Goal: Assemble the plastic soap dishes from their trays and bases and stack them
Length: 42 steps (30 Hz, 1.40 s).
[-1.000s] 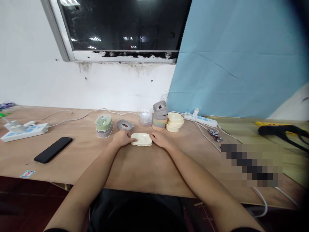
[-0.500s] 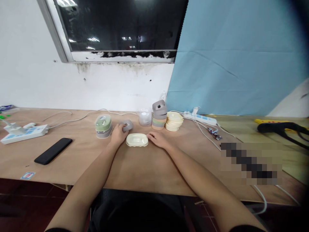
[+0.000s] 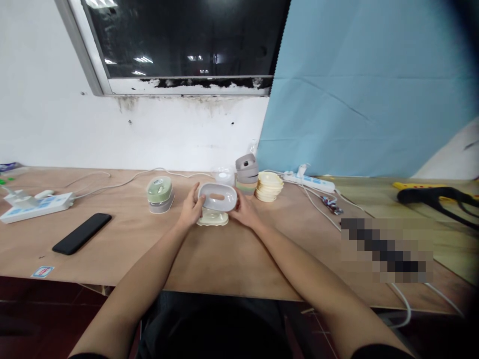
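My left hand (image 3: 190, 209) and my right hand (image 3: 243, 210) hold a grey oval dish part with a slot in its middle (image 3: 217, 196), one hand at each end, tilted toward me. It hovers just above a cream oval tray (image 3: 212, 218) lying on the wooden table (image 3: 224, 259). Both hands have fingers closed on the grey part's rim.
Behind stand a green and grey stack (image 3: 160, 194), a stack of grey, green and tan parts (image 3: 247, 175), a pile of cream trays (image 3: 270, 186) and a clear container (image 3: 224, 175). A black phone (image 3: 82, 233) and power strip (image 3: 35, 205) lie left; cables, another strip (image 3: 310, 182) right.
My left hand reached back to the grey slotted part, picked it up and brought it over the cream tray. My right hand rose from the tray's edge to grip its other end.
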Each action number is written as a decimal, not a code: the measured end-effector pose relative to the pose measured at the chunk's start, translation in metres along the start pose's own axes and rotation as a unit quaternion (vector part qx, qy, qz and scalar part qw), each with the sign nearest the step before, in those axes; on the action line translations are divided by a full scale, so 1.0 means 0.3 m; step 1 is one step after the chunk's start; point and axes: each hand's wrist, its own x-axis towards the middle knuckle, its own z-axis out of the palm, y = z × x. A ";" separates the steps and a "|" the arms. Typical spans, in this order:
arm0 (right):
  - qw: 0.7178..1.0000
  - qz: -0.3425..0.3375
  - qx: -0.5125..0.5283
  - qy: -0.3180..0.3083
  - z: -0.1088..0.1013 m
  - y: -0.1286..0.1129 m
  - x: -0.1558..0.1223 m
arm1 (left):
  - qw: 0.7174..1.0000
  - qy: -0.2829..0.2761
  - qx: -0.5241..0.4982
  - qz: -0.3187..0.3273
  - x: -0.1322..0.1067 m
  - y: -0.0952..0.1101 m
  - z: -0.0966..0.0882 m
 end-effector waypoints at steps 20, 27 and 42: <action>0.999 -0.017 -0.032 -0.031 0.007 0.014 0.008 | 0.925 -0.018 0.364 -0.106 0.026 -0.008 -0.072; 0.997 -0.031 0.016 -0.069 -0.007 0.003 0.001 | 0.900 -0.082 0.418 -0.099 0.014 0.013 -0.051; 0.995 -0.040 -0.001 -0.089 -0.009 0.003 0.001 | 0.879 -0.189 0.429 -0.088 0.026 -0.036 -0.061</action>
